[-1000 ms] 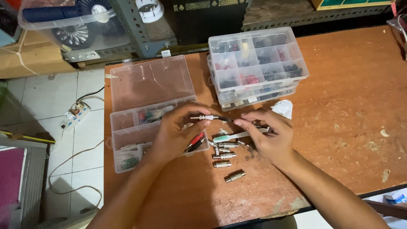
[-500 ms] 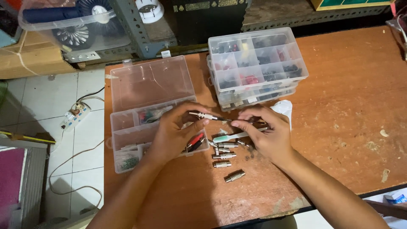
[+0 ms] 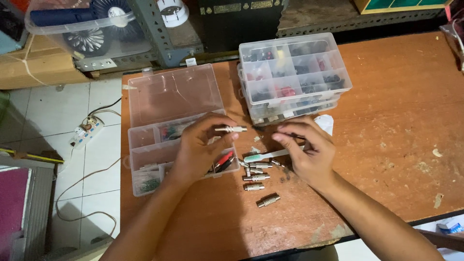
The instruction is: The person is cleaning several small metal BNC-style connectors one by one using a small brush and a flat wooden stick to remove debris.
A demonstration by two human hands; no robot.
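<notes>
The left hand (image 3: 200, 150) pinches a small silver plug (image 3: 231, 129) between thumb and fingertips, raised above the open box (image 3: 169, 121). The plug lies almost level, its long axis running left to right, with the narrow tip pointing toward the right hand (image 3: 309, 152). That tip sits near the right hand's fingertips but apart from them; a short gap shows between the 2.

The right hand is curled, fingers drawn together around something thin and dark (image 3: 270, 129) that sticks out toward the plug. It is too small to say what it is, and I cannot tell how firmly it is gripped. This dark piece also runs roughly left to right, so the 2 pieces lie nearly on 1 line, end facing end, between the hands.

The plug is clearly the left hand's; the right hand is the nearer one to the loose parts on the table (image 3: 386, 145). Below the hands lie a toothbrush (image 3: 263, 155), bristles to the left, and about 5 more silver plugs (image 3: 258, 178), just beside the right wrist. The stacked boxes (image 3: 295, 72) stand closed behind, well apart from the left hand.
</notes>
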